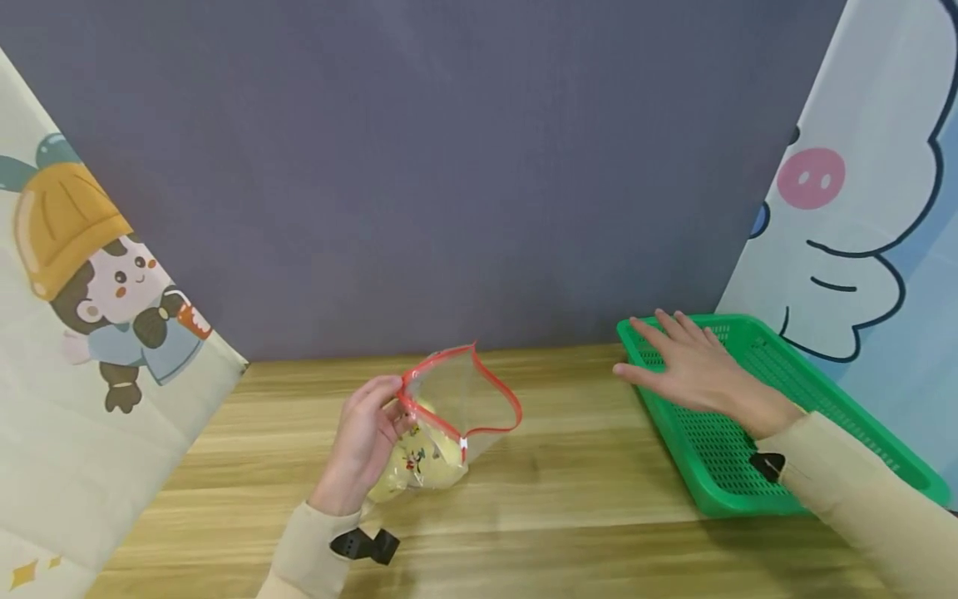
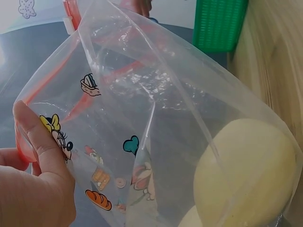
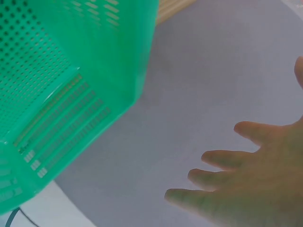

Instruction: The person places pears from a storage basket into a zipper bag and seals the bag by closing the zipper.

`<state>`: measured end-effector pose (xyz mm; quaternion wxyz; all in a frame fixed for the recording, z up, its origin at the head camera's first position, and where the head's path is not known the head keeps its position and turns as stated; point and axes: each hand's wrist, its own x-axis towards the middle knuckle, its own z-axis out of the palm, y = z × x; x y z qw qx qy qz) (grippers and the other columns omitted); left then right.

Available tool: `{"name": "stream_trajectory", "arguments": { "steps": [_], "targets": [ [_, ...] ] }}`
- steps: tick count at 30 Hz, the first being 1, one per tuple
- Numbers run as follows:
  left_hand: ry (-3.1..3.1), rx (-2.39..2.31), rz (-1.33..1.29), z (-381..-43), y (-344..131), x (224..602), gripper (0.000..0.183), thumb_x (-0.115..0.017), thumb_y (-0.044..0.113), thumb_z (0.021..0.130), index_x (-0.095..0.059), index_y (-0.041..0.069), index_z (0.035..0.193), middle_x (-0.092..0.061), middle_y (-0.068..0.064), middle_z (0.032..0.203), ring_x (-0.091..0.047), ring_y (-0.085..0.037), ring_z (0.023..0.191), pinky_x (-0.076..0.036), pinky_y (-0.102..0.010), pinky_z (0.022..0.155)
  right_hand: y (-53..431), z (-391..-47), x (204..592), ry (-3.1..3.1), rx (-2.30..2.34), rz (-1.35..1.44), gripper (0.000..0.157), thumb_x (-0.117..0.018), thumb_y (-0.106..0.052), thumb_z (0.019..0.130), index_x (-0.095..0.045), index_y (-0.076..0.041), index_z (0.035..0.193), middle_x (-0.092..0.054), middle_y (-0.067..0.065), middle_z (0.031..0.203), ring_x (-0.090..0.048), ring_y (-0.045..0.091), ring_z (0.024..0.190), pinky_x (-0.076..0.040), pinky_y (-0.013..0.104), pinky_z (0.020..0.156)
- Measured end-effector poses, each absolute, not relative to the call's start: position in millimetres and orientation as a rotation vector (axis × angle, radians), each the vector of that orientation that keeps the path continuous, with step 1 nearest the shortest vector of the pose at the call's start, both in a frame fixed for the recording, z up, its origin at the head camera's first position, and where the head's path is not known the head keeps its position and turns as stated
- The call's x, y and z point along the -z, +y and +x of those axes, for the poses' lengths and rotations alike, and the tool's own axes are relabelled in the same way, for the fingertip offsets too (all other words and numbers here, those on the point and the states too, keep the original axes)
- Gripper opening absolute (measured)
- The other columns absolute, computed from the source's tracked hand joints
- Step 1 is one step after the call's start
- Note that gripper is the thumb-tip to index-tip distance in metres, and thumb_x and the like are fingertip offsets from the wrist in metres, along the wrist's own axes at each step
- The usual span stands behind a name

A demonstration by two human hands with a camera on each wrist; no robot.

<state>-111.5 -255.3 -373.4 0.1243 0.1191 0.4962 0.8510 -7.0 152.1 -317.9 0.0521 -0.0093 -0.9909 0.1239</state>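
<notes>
My left hand (image 1: 362,445) pinches the rim of a clear zip bag (image 1: 490,399) with a red zip edge and a white slider. The bag's mouth gapes open, and cartoon prints show on its side in the left wrist view. Inside, at the bottom, lie smooth, pale yellow rounded objects (image 2: 246,170), resting low over the table. My right hand (image 1: 699,370) is held over the green plastic basket (image 1: 677,453), fingers spread and straight, palm down. Nothing is in the right hand. In the right wrist view the basket's inside shows slotted and perforated walls without contents.
The wood-grain table (image 1: 569,491) runs under both hands, with a grey panel (image 1: 479,183) along its back edge. Cartoon-printed sheets stand at the left (image 1: 75,433) and right (image 1: 861,75). The basket sits at the table's right side, close to the right sheet.
</notes>
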Motion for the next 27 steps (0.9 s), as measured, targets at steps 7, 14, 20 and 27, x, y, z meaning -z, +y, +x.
{"name": "stream_trajectory", "arguments": {
  "steps": [7, 14, 20, 27],
  "targets": [
    [1.443, -2.484, 0.348, -110, -254, 375, 0.021, -0.053, 0.006, 0.103, -0.069, 0.011, 0.09, -0.063, -0.001, 0.083, -0.062, -0.01, 0.068, -0.057, -0.02, 0.06, 171, 0, 323, -3.014, -0.385, -0.051, 0.093, -0.051, -0.068, 0.096, -0.026, -0.004, 0.16, -0.013, 0.037, 0.161, -0.008, 0.061, 0.145, -0.007, 0.082, 0.108],
    [1.436, -2.489, 0.365, -109, -254, 374, 0.021, -0.053, 0.007, 0.103, -0.069, 0.011, 0.091, -0.065, 0.0, 0.082, -0.062, -0.009, 0.067, -0.056, -0.02, 0.059, 187, 2, 325, -3.008, -0.346, -0.064, 0.092, -0.051, -0.066, 0.097, -0.027, -0.001, 0.159, -0.014, 0.039, 0.159, -0.011, 0.062, 0.143, -0.01, 0.083, 0.106],
    [1.431, -2.489, 0.36, -108, -254, 374, 0.021, -0.053, 0.007, 0.103, -0.069, 0.011, 0.09, -0.064, 0.0, 0.082, -0.062, -0.009, 0.067, -0.056, -0.02, 0.059, 203, 6, 329, -3.014, -0.299, -0.089, 0.093, -0.052, -0.065, 0.097, -0.029, 0.001, 0.157, -0.018, 0.041, 0.157, -0.014, 0.063, 0.141, -0.013, 0.083, 0.104],
    [1.439, -2.485, 0.365, -109, -255, 373, 0.022, -0.052, 0.007, 0.104, -0.069, 0.012, 0.091, -0.064, 0.0, 0.083, -0.062, -0.009, 0.068, -0.056, -0.02, 0.06, 223, 7, 338, -3.04, -0.318, -0.109, 0.093, -0.052, -0.064, 0.098, -0.029, 0.004, 0.156, -0.018, 0.044, 0.155, -0.013, 0.066, 0.139, -0.012, 0.083, 0.105]
  ]
}}
